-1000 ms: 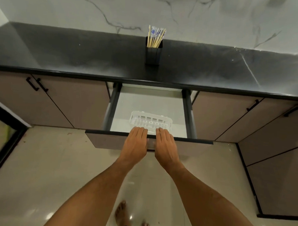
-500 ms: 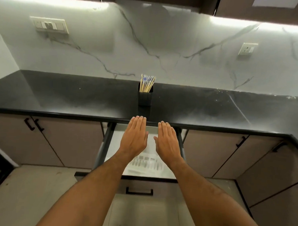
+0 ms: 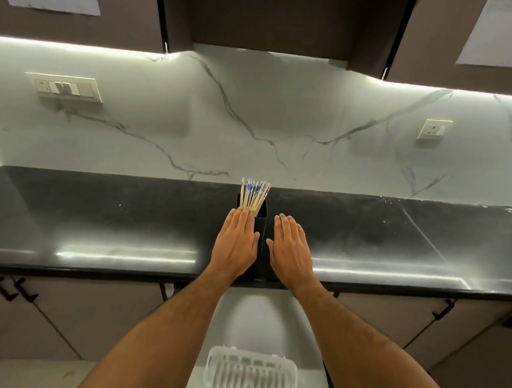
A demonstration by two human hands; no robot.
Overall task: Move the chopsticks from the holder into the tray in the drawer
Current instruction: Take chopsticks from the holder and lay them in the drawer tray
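A bundle of chopsticks (image 3: 254, 194), pale wood with blue-patterned tops, stands upright in a black holder (image 3: 261, 223) on the black counter (image 3: 115, 226). My left hand (image 3: 237, 243) is flat with fingers extended, its fingertips at the holder's left side just under the chopsticks. My right hand (image 3: 290, 248) is flat too, just right of the holder, holding nothing. Below, the drawer (image 3: 261, 320) is pulled out, and a white slotted plastic tray (image 3: 250, 372) lies empty in it between my forearms.
A marble backsplash with a switch panel (image 3: 65, 87) at the left and a socket (image 3: 434, 130) at the right rises behind the counter. Dark upper cabinets hang overhead. Closed lower cabinet doors with black handles flank the drawer.
Both hands left the drawer front and moved up and forward over the counter to either side of the holder. The view tilted upward from the floor and drawer toward the wall.
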